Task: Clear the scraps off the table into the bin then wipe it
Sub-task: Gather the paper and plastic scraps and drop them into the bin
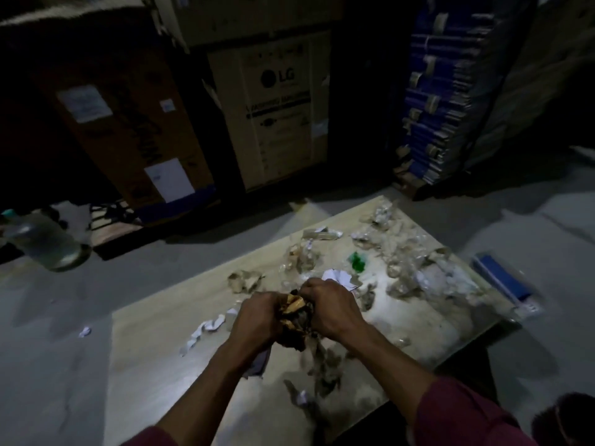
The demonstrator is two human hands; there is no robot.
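Observation:
A low pale wooden table (154, 375) is littered with scraps. My left hand (257, 320) and my right hand (331, 307) both grip one crumpled brown and yellow wad of scraps (294, 312) above the table's middle. Torn white paper strips (206, 328) lie left of my hands. Clear plastic wrappers (402, 268), a green scrap (355, 261) and a white paper piece (338, 278) cover the far right part. More dark scraps (325, 368) lie under my right forearm. No bin is in view.
Large cardboard boxes (277, 107) stand behind the table, with a stack of blue folded cartons (447, 91) at the right. A clear plastic jar (45, 243) sits on the grey floor at left. A blue box (502, 278) lies by the table's right edge. One white scrap (85, 331) is on the floor.

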